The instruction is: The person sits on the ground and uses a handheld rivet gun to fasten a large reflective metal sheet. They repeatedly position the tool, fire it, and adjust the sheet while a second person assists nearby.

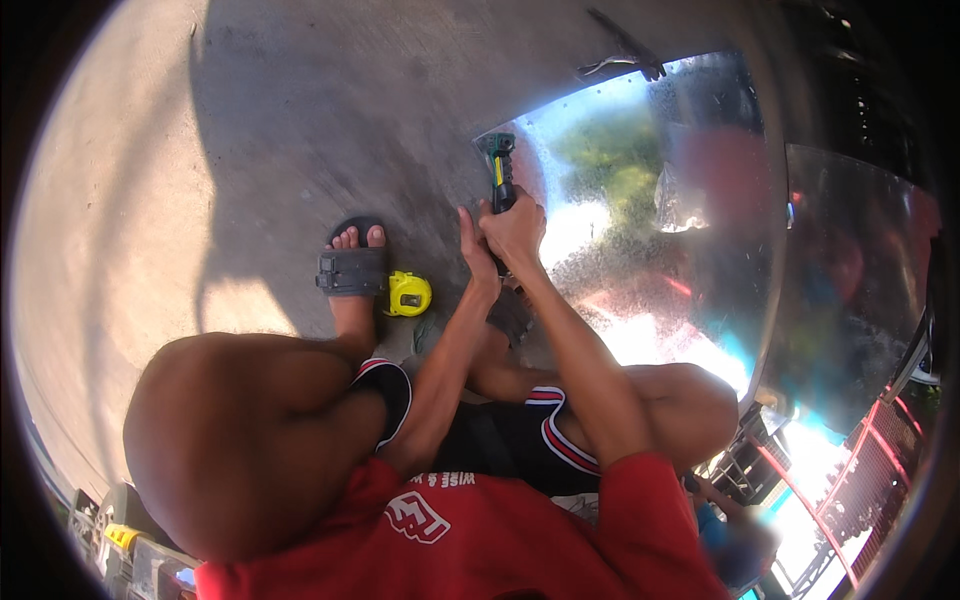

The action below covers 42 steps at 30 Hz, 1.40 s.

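A hand tool with a green head and a black-and-yellow handle point(501, 168) stands over the near-left corner of a shiny metal sheet point(620, 150). My right hand point(517, 228) is wrapped round its handle. Just below and to the left, my left hand point(478, 250) is closed about the lower black end of the same tool, one digit stretched upward; its other fingers are mostly hidden. The tool's exact kind cannot be made out.
A yellow tape measure point(409, 294) lies beside my sandalled left foot point(352, 262). Dark metal tools point(628, 50) rest at the sheet's far edge. Another sheet point(850, 240) is to the right. A person point(735, 540) and a red railing point(840, 490) appear at lower right.
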Motion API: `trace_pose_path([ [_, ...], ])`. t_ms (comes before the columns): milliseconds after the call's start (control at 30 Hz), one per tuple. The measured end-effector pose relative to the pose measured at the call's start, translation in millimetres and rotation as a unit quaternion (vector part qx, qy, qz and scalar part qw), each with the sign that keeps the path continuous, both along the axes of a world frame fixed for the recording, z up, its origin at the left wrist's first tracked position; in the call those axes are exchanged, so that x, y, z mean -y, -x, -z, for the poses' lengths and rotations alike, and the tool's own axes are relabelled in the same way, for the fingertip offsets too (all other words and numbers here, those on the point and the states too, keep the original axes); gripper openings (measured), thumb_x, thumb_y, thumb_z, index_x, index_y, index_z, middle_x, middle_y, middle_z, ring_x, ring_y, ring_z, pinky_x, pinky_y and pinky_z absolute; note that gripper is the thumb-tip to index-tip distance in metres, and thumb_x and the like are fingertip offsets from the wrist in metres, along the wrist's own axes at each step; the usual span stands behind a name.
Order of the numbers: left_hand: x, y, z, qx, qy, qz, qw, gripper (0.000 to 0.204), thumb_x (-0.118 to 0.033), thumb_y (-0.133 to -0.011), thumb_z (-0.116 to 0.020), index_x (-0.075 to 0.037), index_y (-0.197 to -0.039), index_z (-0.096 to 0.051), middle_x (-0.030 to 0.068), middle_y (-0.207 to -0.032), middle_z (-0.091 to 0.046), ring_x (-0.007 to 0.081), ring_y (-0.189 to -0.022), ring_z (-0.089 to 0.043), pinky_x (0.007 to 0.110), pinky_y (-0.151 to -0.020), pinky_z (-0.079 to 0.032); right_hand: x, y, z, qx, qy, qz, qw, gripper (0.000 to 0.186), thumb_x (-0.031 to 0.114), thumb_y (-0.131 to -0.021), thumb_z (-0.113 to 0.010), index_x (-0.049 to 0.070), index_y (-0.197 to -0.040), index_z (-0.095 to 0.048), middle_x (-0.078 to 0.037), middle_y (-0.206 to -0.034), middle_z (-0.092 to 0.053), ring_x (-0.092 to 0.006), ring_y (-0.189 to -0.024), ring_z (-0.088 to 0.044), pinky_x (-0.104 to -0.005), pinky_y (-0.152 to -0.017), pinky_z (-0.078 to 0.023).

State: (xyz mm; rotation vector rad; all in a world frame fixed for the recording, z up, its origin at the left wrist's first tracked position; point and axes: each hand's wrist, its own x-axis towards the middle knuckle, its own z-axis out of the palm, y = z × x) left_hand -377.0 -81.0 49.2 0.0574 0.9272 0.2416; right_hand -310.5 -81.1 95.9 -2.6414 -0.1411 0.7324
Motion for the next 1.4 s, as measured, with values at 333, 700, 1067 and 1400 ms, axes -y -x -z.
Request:
trace_pose_path([
  [333, -6.9, -5.9, 15.3, 0.055, -0.032, 0.136, 0.989, 0.080, -0.079, -0.092, -0.031, -0.006, -0.085, -0.062, 0.0053, -0.068, -0.059, 0.0161, -0.057, -0.055, 0.027, -0.053, -0.045, 6.8, -54.0, -57.1, -0.045, -0.005, -0.048, 0.998, 0.057, 0.056, -0.077, -0.075, 0.000, -0.085, -0.069, -0.009, -0.072, -0.066, -0.0176, -0.064, -0.065, -0.0304, -0.057, -0.049],
  [700, 1.3, 8.9, 29.1, 0.026, 0.026, 0.076, 0.996, 0.106, -0.089, -0.083, -0.032, 0.007, -0.119, -0.060, 0.0141, -0.113, -0.065, 0.0236, -0.103, -0.062, 0.032, -0.093, -0.048, 17.3, -15.7, -10.3, -0.234, -0.106, 0.128, 0.958, 0.048, 0.042, -0.074, -0.085, -0.001, -0.085, -0.066, -0.008, -0.072, -0.065, -0.0171, -0.064, -0.063, -0.0309, -0.059, -0.048],
  [1067, 3.5, 2.9, 2.6, 0.027, -0.014, -0.008, 1.000, 0.078, -0.081, -0.089, -0.035, -0.012, -0.113, -0.062, 0.0051, -0.112, -0.063, 0.0191, -0.102, -0.060, 0.032, -0.093, -0.047, 9.2, 5.8, 3.0, -0.024, -0.043, 0.020, 0.999, 0.041, 0.028, -0.073, -0.080, -0.003, -0.094, -0.062, -0.023, -0.078, -0.067, -0.0394, -0.078, -0.069, -0.0461, -0.071, -0.052],
  [1400, -9.8, -3.5, 3.9, -0.009, -0.046, 0.208, 0.977, 0.099, -0.089, -0.084, -0.025, 0.000, -0.102, -0.066, 0.0093, -0.096, -0.066, 0.0189, -0.090, -0.062, 0.030, -0.081, -0.048, 22.6, -51.0, -32.3, -0.156, -0.049, 0.036, 0.986, 0.058, 0.048, -0.072, -0.082, -0.004, -0.094, -0.070, -0.012, -0.078, -0.068, -0.0200, -0.072, -0.066, -0.0350, -0.063, -0.051],
])
